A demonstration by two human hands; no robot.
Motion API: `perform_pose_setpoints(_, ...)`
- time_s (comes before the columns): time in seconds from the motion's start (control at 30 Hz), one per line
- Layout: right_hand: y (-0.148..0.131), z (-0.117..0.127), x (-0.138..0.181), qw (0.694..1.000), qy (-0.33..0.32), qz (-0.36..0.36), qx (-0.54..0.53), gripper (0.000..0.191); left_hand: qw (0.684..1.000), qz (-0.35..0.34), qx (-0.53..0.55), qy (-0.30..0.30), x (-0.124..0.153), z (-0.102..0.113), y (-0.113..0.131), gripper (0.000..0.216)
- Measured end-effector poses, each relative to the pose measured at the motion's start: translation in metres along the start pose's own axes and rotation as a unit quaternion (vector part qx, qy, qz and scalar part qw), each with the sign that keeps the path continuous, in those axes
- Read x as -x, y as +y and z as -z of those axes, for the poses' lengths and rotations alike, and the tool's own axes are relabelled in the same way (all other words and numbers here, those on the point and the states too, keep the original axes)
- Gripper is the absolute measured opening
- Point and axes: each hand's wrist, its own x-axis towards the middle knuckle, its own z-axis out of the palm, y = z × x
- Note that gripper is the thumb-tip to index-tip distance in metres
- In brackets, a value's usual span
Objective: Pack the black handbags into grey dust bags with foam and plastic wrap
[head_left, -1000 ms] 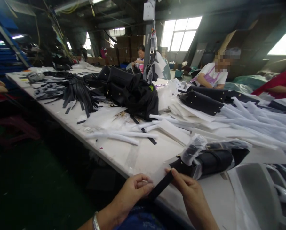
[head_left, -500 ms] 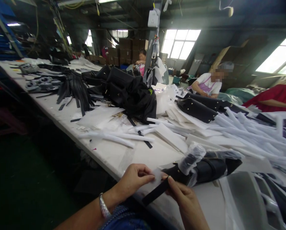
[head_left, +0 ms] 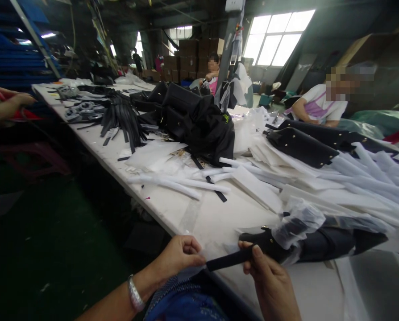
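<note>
My left hand (head_left: pixel 177 257), closed in a pinch, holds a small piece of translucent plastic film (head_left: pixel 190 271) at the left end of a flat black strap (head_left: pixel 229 260). Gripped between thumb and fingers, the strap's other end is in my right hand (head_left: pixel 269 272). Whether the film wraps the strap's tip or only lies against it, I cannot tell. Just beyond my right hand a black bag (head_left: pixel 326 244) lies on the table, a crumpled plastic wrap (head_left: pixel 300 223) around part of it.
White foam tubes (head_left: pixel 172 185) and paper sheets (head_left: pixel 258 187) litter the long table (head_left: pixel 172 218). A heap of black bags (head_left: pixel 189 116) and a bundle of black straps (head_left: pixel 122 118) lie farther back. A person (head_left: pixel 320 104) sits across the table; another's arm (head_left: pixel 8 104) shows at left.
My left hand has brought the film down to the strap's end, and the strap now lies flatter between my hands. The view has shifted left and slightly down.
</note>
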Motion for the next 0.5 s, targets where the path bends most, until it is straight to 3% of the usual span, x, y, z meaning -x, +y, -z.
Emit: perform_pose_setpoints(0.5,0.0079,-0.0056,-0.0049,0.999,0.030,0.010,-0.011,0.043,0.999,0.036,0.013,-0.032,0.0046,0.0107,-0.0095,0.029)
